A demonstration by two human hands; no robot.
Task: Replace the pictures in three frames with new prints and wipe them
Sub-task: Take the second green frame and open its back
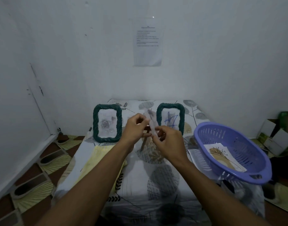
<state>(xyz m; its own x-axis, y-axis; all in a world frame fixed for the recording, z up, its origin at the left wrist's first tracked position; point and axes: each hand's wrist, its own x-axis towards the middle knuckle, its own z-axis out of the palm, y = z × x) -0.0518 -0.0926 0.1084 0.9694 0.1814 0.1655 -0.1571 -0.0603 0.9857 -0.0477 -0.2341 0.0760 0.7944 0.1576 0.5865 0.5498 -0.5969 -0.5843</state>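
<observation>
- Left frame and right frame: dark green braided weave, rough, matt.
- Basket: purple slotted plastic, smooth, faint sheen.
- Print inside the basket: matt paper.
- Thin sheet, left of the basket: pale, translucent, filmy.
- Table cover: printed cloth, matt.
- Yellow cloth: dull, soft.

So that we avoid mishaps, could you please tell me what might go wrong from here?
The thin sheet, pinched between the left hand and right hand, could crease or smudge.
Both hands work just before the upright left frame and right frame; a knock might tip one.
The purple basket seems to overhang the table edge; it might slide off with its print.
</observation>
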